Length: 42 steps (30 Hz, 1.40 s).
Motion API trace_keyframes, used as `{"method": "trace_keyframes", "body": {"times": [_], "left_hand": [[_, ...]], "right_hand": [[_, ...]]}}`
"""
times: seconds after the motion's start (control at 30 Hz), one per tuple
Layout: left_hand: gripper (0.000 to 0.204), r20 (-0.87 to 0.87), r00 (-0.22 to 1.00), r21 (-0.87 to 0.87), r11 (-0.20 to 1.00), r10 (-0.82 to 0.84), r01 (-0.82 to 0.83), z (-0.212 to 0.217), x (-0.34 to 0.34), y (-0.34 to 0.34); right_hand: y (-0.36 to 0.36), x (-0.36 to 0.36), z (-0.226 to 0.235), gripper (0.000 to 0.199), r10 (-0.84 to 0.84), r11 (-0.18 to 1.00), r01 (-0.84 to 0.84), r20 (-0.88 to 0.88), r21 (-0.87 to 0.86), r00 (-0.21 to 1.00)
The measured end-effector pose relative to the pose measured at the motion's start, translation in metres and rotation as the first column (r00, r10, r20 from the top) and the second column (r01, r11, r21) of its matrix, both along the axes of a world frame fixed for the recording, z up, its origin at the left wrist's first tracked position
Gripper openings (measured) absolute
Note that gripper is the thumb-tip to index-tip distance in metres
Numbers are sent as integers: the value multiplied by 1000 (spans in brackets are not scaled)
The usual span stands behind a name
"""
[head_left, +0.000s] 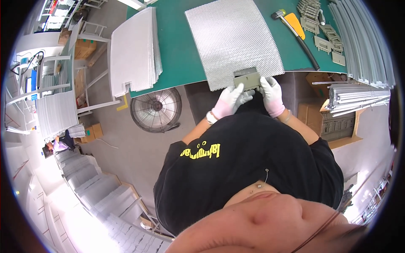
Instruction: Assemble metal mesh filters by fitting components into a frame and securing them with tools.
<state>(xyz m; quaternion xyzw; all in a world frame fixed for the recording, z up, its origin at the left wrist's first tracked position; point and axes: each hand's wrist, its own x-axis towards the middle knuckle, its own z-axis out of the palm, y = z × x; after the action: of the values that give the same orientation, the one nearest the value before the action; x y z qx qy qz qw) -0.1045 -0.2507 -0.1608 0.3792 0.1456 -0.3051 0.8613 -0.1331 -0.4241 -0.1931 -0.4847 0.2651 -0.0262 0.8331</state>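
Note:
A silvery metal mesh sheet (pixel 234 38) lies on the green tabletop, its near edge reaching past the table edge and cut with a notch. At that notch is a small grey-green rectangular plate (pixel 248 80). My left hand (pixel 231 100), in a white glove with a pink cuff, is closed on the plate's left part, thumb on top. My right hand (pixel 272 96), gloved alike, grips its right end. Whether the plate is fitted onto the mesh edge or only held against it, I cannot tell. The undersides of my fingers are partly hidden.
Stacked mesh sheets (pixel 134 50) lie at the left of the green table (pixel 177 46). A black-handled hammer (pixel 297 38), an orange piece (pixel 295 25) and several loose plates (pixel 322 44) are at right, beside long metal strips (pixel 363 42). A floor fan (pixel 156 109) stands below the table.

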Motion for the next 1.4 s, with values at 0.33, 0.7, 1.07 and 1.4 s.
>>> {"method": "trace_keyframes", "body": {"times": [0.33,0.7,1.07,1.4], "left_hand": [[54,461,-41,801,436,-886,-411,89,130,3],[66,234,-60,751,220,-970,-623,54,76,-66],[67,227,-53,795,217,-972,-566,51,55,-61],[68,115,-299,773,275,-947,-572,49,127,-62]], "right_hand": [[8,16,-6,41,400,916,-398,153,-47,904],[-26,-17,-10,36,-200,960,218,115,-178,973],[-46,-26,29,17,-23,995,28,53,-92,998],[-60,17,34,58,629,775,-629,-162,57,760]]}}
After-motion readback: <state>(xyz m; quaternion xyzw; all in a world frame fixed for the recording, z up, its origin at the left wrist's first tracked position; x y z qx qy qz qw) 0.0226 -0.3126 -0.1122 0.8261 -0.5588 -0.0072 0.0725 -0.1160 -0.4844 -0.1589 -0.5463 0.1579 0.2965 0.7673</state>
